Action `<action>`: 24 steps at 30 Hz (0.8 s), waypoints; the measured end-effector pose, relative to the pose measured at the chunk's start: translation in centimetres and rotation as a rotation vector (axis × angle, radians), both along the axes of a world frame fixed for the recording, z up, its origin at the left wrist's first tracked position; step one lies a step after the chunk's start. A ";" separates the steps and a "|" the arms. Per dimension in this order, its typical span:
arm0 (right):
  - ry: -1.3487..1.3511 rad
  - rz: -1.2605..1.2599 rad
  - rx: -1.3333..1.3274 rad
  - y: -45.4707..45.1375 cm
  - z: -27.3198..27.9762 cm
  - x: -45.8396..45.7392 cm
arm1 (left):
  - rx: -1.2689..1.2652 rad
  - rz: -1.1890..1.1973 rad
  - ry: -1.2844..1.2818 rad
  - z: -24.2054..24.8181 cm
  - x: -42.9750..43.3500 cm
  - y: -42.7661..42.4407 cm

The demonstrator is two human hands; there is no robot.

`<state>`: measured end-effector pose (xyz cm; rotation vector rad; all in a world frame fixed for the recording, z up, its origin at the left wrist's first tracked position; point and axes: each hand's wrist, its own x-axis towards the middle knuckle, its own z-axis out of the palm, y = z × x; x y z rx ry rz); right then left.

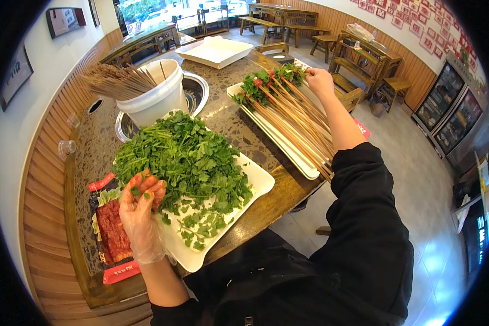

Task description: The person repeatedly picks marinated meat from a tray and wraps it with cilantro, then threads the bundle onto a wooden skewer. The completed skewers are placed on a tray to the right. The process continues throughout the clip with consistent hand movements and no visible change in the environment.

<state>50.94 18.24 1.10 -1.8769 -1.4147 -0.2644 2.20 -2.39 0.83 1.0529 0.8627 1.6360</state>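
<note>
My left hand (140,216), in a clear plastic glove smeared red, is held palm up beside a heap of fresh coriander (183,155). Its fingers are curled and apart, with small leaf bits stuck to them. The coriander lies in a white tray (263,179), with loose leaves near the front corner. My bare right hand (322,83) reaches to the far end of a long white tray (275,148), its fingers closed at the leafy end of a skewer. Several bamboo skewers (295,122) lie there, tipped with coriander and red pieces.
A white bucket (150,102) of thin sticks stands by a round table burner (197,89). Red sauced food (114,228) lies left on a printed packet or sheet. A shallow white tray (215,53) sits farther back. Wooden wall panelling (49,220) borders the table's left side.
</note>
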 end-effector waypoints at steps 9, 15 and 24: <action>0.153 0.593 -0.129 -7.3 6.4 -13.5 | 0.053 -0.017 -0.058 -0.3 -0.1 -0.1; -0.760 1.174 -0.508 -15.4 5.6 -23.7 | 0.040 0.033 -0.087 -0.3 -0.4 0.1; -1.047 1.062 -0.610 -16.1 1.3 -26.3 | 0.058 0.000 -0.125 -0.3 -0.5 -0.1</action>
